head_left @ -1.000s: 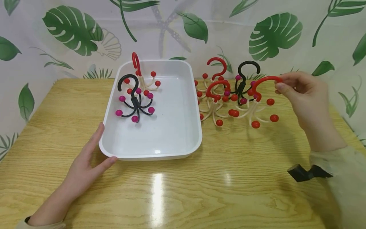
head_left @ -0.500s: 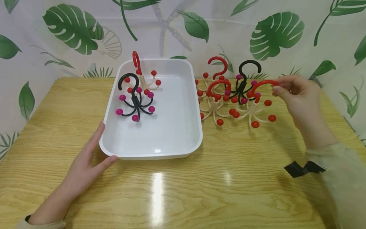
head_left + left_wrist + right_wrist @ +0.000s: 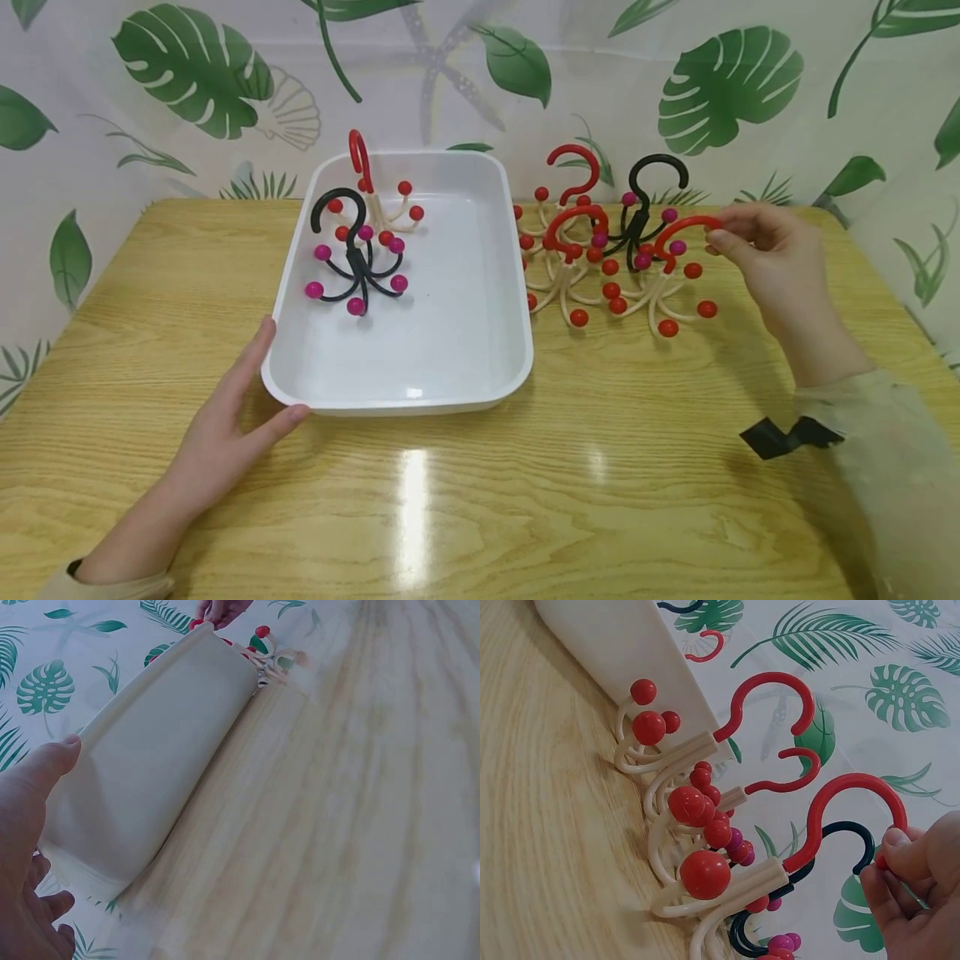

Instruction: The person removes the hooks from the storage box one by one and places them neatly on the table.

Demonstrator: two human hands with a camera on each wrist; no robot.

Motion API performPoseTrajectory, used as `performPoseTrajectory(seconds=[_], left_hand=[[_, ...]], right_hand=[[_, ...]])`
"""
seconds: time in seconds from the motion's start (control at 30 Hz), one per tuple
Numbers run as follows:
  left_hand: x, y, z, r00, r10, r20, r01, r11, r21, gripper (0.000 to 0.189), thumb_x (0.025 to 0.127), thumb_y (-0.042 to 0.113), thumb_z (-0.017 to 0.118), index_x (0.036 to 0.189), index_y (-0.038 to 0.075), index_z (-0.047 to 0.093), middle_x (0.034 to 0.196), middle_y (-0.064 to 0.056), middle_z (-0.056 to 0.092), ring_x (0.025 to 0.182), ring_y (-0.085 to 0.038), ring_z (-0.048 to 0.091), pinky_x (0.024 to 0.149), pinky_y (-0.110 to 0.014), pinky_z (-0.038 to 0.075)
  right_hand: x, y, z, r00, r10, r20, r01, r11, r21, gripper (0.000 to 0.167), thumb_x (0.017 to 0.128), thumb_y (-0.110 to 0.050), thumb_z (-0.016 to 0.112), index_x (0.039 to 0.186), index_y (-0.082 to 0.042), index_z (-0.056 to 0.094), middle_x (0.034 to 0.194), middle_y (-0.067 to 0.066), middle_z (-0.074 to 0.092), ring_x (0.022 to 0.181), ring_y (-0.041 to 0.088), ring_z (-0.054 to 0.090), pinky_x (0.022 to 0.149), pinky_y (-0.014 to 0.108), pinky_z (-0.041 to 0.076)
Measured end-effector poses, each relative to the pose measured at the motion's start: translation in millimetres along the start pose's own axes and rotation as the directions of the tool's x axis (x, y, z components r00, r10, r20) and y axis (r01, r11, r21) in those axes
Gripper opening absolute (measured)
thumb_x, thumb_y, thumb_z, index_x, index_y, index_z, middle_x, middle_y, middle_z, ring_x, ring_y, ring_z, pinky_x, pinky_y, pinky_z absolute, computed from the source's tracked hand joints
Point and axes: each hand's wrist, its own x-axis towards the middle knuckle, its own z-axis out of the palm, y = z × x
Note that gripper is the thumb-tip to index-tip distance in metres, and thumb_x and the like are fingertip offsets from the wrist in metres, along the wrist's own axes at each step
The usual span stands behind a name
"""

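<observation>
Clearly, the right hand (image 3: 780,275) pinches a hook (image 3: 815,814) (tray's edge (image 3: 405,408) well apart).

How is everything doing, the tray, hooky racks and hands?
White tray, on the table, partly filled
Black rack in the tray, standing
Red-hooked rack in the tray, standing behind it
Black rack outside the tray, standing
Near unheld red-hooked rack outside, standing
Far unheld red-hooked rack outside, standing
Held red-hooked rack, pinched by its hook; lifted or not, unclear
Left hand, spread, touching the tray's near left corner
Right hand, pinching that hook
</observation>
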Motion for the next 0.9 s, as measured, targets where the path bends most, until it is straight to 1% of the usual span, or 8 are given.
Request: performPoseTrajectory(seconds=[0.17,0.23,0.3,0.43,0.53,0.7,0.8,0.9], left_hand=[[0.1,-0.8,0.0,1.000,0.003,-0.005,-0.003,1.000,0.004,0.090,0.087,0.018,0.072,0.153,0.037,0.013,0.158,0.010,0.013,0.143,-0.022,0.013,0.115,-0.039,0.012],[0.3,-0.7,0.1,1.000,0.002,-0.005,-0.002,1.000,0.002,0.090,0.087,0.018,0.072,0.153,0.037,0.013,0.158,0.010,0.012,0.143,-0.022,0.013,0.115,-0.044,0.012],[0.5,-0.6,0.5,1.000,0.005,-0.006,-0.005,1.000,0.003,0.090,0.087,0.018,0.072,0.153,0.037,0.013,0.158,0.010,0.012,0.143,-0.022,0.013,0.115,-0.043,0.012],[0.6,-0.9,1.3,1.000,0.012,-0.008,-0.012,1.000,0.007,0.089,0.087,0.017,0.071,0.153,0.036,0.014,0.158,0.010,0.012,0.143,-0.021,0.013,0.115,-0.033,0.012],[0.6,-1.0,1.5,1.000,0.010,-0.007,-0.010,1.000,0.007,0.089,0.087,0.017,0.071,0.153,0.036,0.014,0.158,0.009,0.013,0.143,-0.022,0.013,0.115,-0.032,0.012],[0.0,0.1,0.6,1.000,-0.001,-0.003,0.001,1.000,0.001,0.089,0.087,0.019,0.071,0.153,0.037,0.013,0.158,0.009,0.012,0.143,-0.025,0.013,0.114,-0.050,0.012],[-0.1,0.7,0.3,1.000,-0.003,-0.001,0.003,1.000,-0.006,0.089,0.087,0.019,0.071,0.153,0.037,0.013,0.158,0.009,0.012,0.143,-0.026,0.013,0.114,-0.052,0.012],[-0.3,0.7,0.4,1.000,-0.001,0.000,0.001,1.000,-0.009,0.090,0.087,0.019,0.072,0.152,0.037,0.013,0.158,0.009,0.012,0.143,-0.025,0.013,0.113,-0.052,0.011]], right_hand=[[0.7,1,-2,1.000,-0.003,0.021,0.002,0.999,0.039,0.017,0.089,0.004,0.062,0.097,-0.008,0.072,0.080,-0.008,0.066,0.072,0.006,0.062,0.071,0.011,0.049],[0.6,1,-2,1.000,0.002,0.024,-0.002,1.000,0.016,0.017,0.089,0.002,0.062,0.098,-0.009,0.072,0.081,-0.009,0.066,0.073,0.006,0.062,0.071,0.011,0.049],[0.0,1,-3,1.000,0.009,0.028,-0.009,1.000,-0.024,0.016,0.090,-0.001,0.063,0.101,-0.010,0.071,0.084,-0.010,0.065,0.076,0.005,0.061,0.072,0.011,0.048],[-2.5,-3,-4,0.998,0.011,0.055,-0.005,0.993,-0.116,0.027,0.090,-0.002,0.063,0.115,-0.012,0.065,0.100,-0.010,0.062,0.090,0.006,0.056,0.078,0.011,0.046],[-5.0,-13,-3,0.997,0.005,0.082,0.004,0.993,-0.115,0.039,0.090,0.002,0.060,0.125,-0.014,0.059,0.114,-0.006,0.057,0.100,0.009,0.051,0.081,0.011,0.045],[-6.3,-38,8,0.994,-0.063,0.093,0.059,0.997,0.043,0.041,0.088,0.008,0.058,0.124,-0.010,0.059,0.121,0.001,0.055,0.107,0.015,0.050,0.085,0.013,0.044],[-7.3,-56,21,0.990,-0.096,0.105,0.082,0.989,0.125,0.039,0.086,0.011,0.058,0.121,-0.008,0.061,0.122,0.005,0.055,0.109,0.019,0.049,0.089,0.014,0.044],[-8.3,-73,38,0.983,-0.120,0.139,0.104,0.987,0.123,0.037,0.087,0.009,0.059,0.121,-0.008,0.060,0.123,0.005,0.054,0.112,0.021,0.048,0.095,0.018,0.042]])
